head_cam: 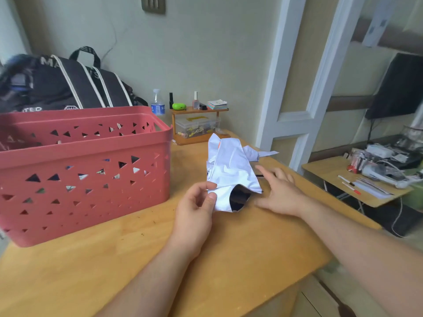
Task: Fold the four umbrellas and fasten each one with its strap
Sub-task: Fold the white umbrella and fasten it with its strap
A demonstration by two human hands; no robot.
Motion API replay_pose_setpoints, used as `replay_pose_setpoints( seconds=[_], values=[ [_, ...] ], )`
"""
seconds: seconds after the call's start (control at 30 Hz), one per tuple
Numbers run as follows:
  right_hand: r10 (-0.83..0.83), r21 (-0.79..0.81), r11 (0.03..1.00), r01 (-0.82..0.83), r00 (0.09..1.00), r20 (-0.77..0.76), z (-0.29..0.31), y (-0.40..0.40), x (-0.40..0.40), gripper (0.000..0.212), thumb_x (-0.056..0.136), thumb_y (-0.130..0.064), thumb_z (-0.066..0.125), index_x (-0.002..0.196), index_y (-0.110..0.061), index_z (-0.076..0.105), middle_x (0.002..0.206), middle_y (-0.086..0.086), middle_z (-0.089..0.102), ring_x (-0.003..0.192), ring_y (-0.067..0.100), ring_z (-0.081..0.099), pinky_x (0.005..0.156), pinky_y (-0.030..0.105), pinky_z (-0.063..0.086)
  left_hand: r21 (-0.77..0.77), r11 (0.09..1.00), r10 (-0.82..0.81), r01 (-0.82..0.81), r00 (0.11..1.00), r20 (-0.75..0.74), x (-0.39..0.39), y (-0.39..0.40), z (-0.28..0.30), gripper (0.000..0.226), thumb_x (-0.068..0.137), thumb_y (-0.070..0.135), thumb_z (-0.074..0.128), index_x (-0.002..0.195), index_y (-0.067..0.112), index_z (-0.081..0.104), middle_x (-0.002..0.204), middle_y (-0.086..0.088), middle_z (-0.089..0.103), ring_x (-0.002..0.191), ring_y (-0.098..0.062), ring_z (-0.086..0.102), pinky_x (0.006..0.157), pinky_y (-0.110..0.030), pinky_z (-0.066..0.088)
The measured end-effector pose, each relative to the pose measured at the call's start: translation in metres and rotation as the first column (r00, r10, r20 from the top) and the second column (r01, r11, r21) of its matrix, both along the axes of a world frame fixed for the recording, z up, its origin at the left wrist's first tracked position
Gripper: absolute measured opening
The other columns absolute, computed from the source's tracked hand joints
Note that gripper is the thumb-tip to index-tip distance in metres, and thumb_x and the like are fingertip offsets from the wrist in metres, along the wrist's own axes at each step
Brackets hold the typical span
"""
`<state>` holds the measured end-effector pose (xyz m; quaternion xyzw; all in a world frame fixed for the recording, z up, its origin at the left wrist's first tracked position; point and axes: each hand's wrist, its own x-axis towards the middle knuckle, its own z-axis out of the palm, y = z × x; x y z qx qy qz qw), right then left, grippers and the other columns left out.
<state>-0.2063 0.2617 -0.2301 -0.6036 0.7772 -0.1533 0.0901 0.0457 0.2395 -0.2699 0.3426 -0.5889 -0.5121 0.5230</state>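
Note:
A pale lilac-white umbrella with a dark lining lies loosely gathered on the wooden table, its fabric bunched and unfastened. A thin strap sticks out at its far right end. My left hand pinches the near edge of the fabric between thumb and fingers. My right hand hovers with spread, straight fingers just to the right of the umbrella, holding nothing. Bits of coloured fabric show through the holes of the red basket; I cannot tell what they are.
The red basket takes up the table's left half. Behind it sits a black bag. At the back stand a spray bottle and a small wooden shelf with bottles and a box. The table edge runs along the right, with a low cluttered desk beyond.

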Motion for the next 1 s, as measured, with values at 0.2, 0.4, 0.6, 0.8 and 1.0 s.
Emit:
replay_pose_setpoints(
  seconds=[0.2, 0.4, 0.6, 0.8, 1.0],
  values=[
    [0.207, 0.238, 0.954, -0.184, 0.976, -0.075, 0.014, -0.087, -0.013, 0.086, 0.057, -0.063, 0.080, 0.132, -0.072, 0.038, 0.148, -0.014, 0.043, 0.139, 0.027, 0.040, 0.110, 0.056, 0.042, 0.008, 0.999, -0.042, 0.042, 0.998, 0.036, -0.007, 0.002, 0.003, 0.030, 0.100, 0.013, 0.066, 0.099, 0.042, 0.074, 0.090, 0.004, 0.071, 0.081, -0.004, 0.059, 0.072, -0.014, 0.045],
    [0.336, 0.256, 0.913, -0.316, 0.941, -0.038, 0.023, -0.123, -0.016, 0.012, 0.079, -0.038, 0.074, 0.086, -0.036, 0.065, 0.091, -0.010, 0.072, 0.085, 0.012, 0.066, 0.084, 0.042, 0.060, -0.053, 0.995, -0.082, 0.090, 0.988, 0.129, -0.007, -0.002, 0.002, 0.032, 0.097, 0.016, 0.073, 0.112, 0.045, 0.072, 0.102, 0.016, 0.073, 0.097, -0.002, 0.063, 0.084, -0.015, 0.046],
    [0.257, 0.147, 0.957, -0.252, 0.966, -0.019, 0.008, -0.128, -0.028, 0.017, 0.086, -0.052, 0.062, 0.096, -0.039, 0.067, 0.095, -0.019, 0.071, 0.093, 0.011, 0.066, 0.087, 0.039, 0.057, -0.333, 0.908, -0.004, 0.256, 0.798, 0.602, -0.006, -0.007, -0.007, 0.090, 0.067, -0.006, 0.048, 0.140, 0.046, 0.051, 0.126, 0.017, 0.053, 0.123, 0.004, 0.049, 0.100, -0.007, 0.035],
    [0.211, 0.145, 0.965, -0.219, 0.975, 0.067, 0.034, -0.094, -0.013, 0.011, 0.085, -0.015, 0.065, 0.083, -0.023, 0.071, 0.079, -0.004, 0.075, 0.071, 0.011, 0.069, 0.066, 0.029, 0.058, -0.507, 0.836, 0.194, 0.207, 0.754, 0.627, -0.015, -0.001, -0.011, 0.089, 0.079, 0.001, 0.054, 0.151, 0.051, 0.037, 0.119, 0.016, 0.050, 0.113, -0.006, 0.046, 0.102, -0.030, 0.042],
    [0.086, 0.314, 0.934, -0.174, 0.958, 0.273, 0.078, -0.065, -0.007, 0.023, 0.084, -0.006, 0.056, 0.070, -0.023, 0.052, 0.060, -0.006, 0.061, 0.057, 0.019, 0.040, 0.056, 0.028, 0.025, -0.590, 0.754, 0.243, 0.288, 0.713, 0.658, -0.005, 0.009, -0.001, 0.112, 0.076, 0.006, 0.061, 0.159, 0.058, 0.007, 0.128, 0.010, 0.040, 0.124, -0.018, 0.039, 0.103, -0.034, 0.031]
  ],
)
